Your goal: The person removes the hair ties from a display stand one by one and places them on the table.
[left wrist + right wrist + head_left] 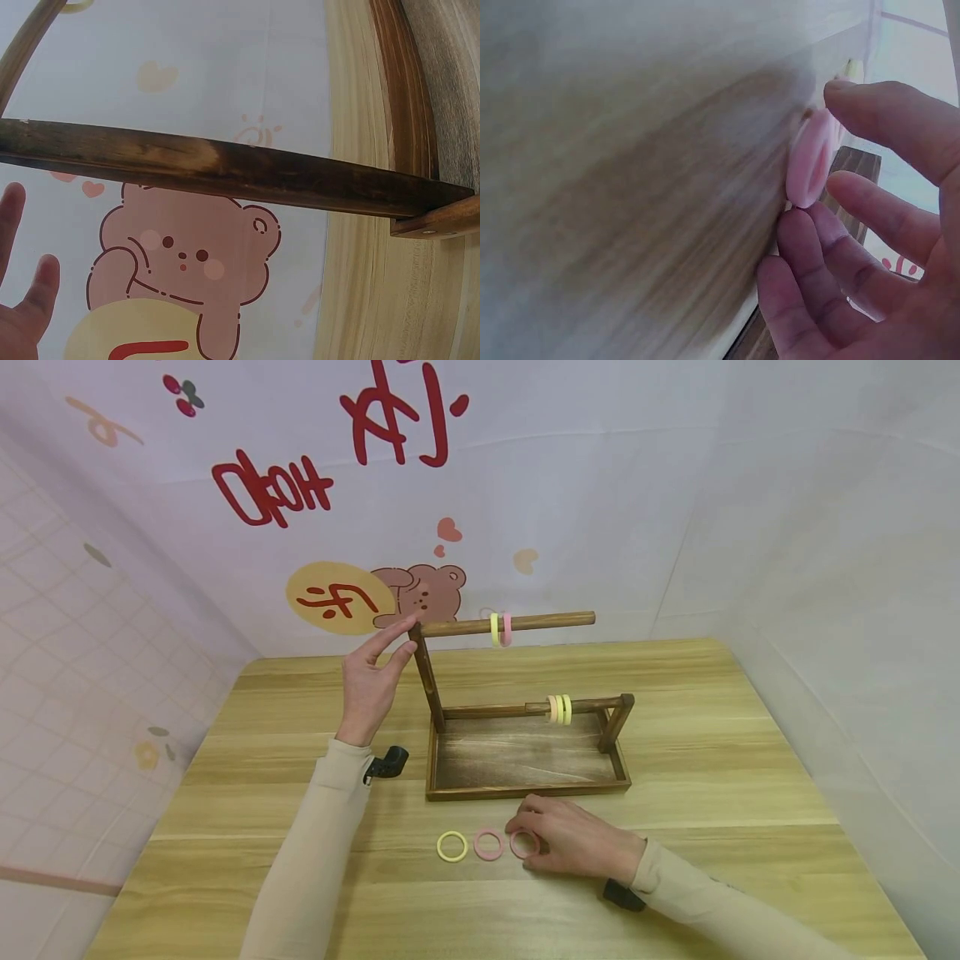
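A: Why is the right hand (573,839) so low over the table (697,827)?

B: I think because the pink ring (802,169) is thin and close to the wood, so the fingers must take its edge from the sides. The grip is narrow: thumb and fingers are curled about this ring. Whether it is lifted, I cannot tell.

A: And the left hand (369,681)?

B: It holds nothing. Its fingers are loosely apart beside the top of the post (427,681), perhaps for steadying the stand (528,792); whether they touch, I cannot tell.

A: How many rings, please?

B: I count eight. One is within the right grip. Just left of it lies a second pink ring (488,858), then one yellow ring (452,860), probably spaced to leave room for fingers. Beyond this grip, three pale rings (559,710) hang together on the lower bar (480,712). Right of the left hand, the upper bar (555,621) carries one yellow band (495,631) and one pink band (507,631).
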`<state>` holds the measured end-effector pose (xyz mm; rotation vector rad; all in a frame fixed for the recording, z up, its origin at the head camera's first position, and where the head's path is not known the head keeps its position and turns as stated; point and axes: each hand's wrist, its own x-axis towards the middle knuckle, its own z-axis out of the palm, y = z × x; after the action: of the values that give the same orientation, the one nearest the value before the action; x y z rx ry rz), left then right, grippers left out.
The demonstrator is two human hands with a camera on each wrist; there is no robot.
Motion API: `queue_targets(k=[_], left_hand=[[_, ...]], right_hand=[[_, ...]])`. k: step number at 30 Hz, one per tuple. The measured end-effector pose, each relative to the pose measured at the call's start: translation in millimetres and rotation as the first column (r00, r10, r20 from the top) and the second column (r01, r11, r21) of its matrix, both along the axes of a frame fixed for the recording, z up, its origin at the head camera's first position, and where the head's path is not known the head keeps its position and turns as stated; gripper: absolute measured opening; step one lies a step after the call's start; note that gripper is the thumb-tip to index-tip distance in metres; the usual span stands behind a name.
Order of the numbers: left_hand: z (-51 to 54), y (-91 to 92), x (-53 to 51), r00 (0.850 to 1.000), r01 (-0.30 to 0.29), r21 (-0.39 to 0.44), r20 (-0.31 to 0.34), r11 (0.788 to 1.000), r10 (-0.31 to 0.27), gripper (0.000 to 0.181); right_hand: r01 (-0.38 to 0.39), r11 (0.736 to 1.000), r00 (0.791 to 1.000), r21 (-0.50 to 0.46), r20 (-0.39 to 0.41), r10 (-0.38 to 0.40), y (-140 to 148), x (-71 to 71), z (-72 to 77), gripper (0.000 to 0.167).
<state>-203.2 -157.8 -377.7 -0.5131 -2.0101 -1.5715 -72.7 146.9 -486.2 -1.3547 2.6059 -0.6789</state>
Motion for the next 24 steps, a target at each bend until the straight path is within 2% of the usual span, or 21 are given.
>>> queue_targets(k=[9,19,24], left_hand=[[-0.8,-0.4,-0.6,1.0,-0.003,-0.005,0.002,1.0,0.003,0.034],[0.9,0.7,-0.9,1.0,-0.006,-0.004,0.025,1.0,0.006,0.035],[1.2,2.4,-0.9,0.999,-0.023,-0.015,0.038,1.0,0.024,0.035]], right_hand=[[0.012,0.999,0.999,-0.03,-0.035,-0.013,3,2.3,6.7,0.036],[0.094,0.989,0.991,-0.118,-0.086,-0.104,9,-1.8,30.1,0.029],[0.105,0.972,0.988,-0.21,-0.088,-0.126,10,-7.6,40.9,0.027]])
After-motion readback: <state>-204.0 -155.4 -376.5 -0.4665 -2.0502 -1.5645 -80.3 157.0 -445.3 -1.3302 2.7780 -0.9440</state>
